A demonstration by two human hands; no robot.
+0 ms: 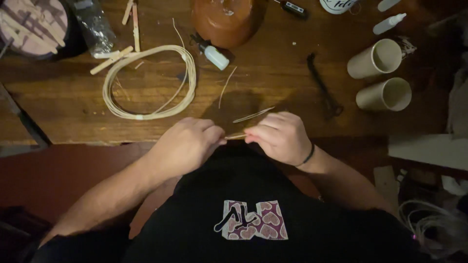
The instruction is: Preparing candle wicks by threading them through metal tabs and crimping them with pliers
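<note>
Left hand (183,146) and right hand (279,136), fingers pinched on a thin cane strip (236,136) at the table (273,83) edge; cane coil (151,83), glue bottle (212,53), two cardboard tubes (380,73) beyond.

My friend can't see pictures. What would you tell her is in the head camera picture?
Two bare hands, left hand and right hand, pinch a thin pale strip between them at the edge of a wooden table. On the table lie a coil of pale cane, two cardboard tubes, a small white bottle and an orange-brown pot.
</note>
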